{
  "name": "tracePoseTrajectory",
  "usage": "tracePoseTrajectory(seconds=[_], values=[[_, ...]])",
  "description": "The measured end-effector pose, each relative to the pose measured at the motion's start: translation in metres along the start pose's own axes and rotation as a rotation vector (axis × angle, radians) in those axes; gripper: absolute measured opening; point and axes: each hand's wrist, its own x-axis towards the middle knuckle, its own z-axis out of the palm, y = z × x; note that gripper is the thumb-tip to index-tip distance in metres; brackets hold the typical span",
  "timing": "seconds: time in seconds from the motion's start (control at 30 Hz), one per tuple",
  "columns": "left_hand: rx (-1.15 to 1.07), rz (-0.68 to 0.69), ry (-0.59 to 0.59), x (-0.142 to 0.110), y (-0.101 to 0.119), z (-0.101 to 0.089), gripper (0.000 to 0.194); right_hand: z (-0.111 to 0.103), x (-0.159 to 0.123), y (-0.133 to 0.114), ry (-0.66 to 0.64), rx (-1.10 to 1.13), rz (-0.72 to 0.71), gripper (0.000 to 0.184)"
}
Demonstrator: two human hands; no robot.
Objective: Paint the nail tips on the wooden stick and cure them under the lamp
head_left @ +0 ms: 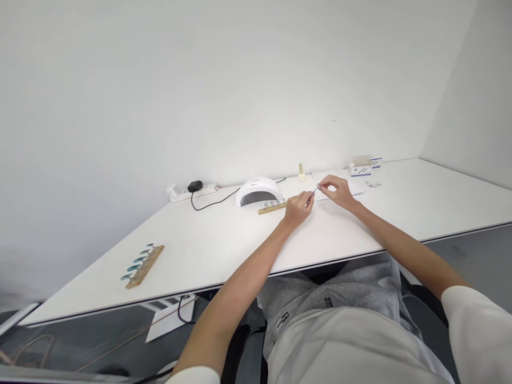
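Observation:
My left hand (299,208) is closed round a thin bluish-purple stick (313,193) that slants up to the right. At the stick's upper end, my right hand (336,191) pinches something small and pale, too small to make out. The two hands are close together above the table. Just left of my left hand lies a wooden nail display stand (272,209) bearing several small clear nail tips. Behind it sits a white nail lamp (258,191) with a dark opening. White paper (358,193) lies partly hidden beneath and behind my right hand.
At the table's left front, another wooden stand (146,268) carries several teal nail tips. A nail polish bottle (301,174) stands near the wall. Small white boxes (360,166) and small loose pieces (373,184) are at right. A black adapter (195,186) with its cable sits on a power strip (205,190).

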Motion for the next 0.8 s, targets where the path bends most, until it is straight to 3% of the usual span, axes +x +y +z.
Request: tracePoseTrajectory(seconds=[0.23, 0.47, 0.63, 0.8], values=[[0.026, -0.057, -0.052, 0.000, -0.001, 0.001, 0.028, -0.001, 0.000, 0.002, -0.006, -0.006, 0.032, 0.017], [-0.084, -0.244, -0.095, 0.002, -0.003, -0.002, 0.022, -0.002, 0.001, 0.004, 0.039, 0.048, 0.129, 0.020], [-0.236, -0.573, 0.008, 0.020, -0.008, -0.015, 0.016, -0.001, 0.002, 0.005, -0.049, 0.117, 0.287, 0.023], [-0.449, -0.899, -0.010, 0.030, -0.026, -0.031, 0.032, 0.006, -0.002, 0.010, -0.182, 0.190, 0.477, 0.028]])
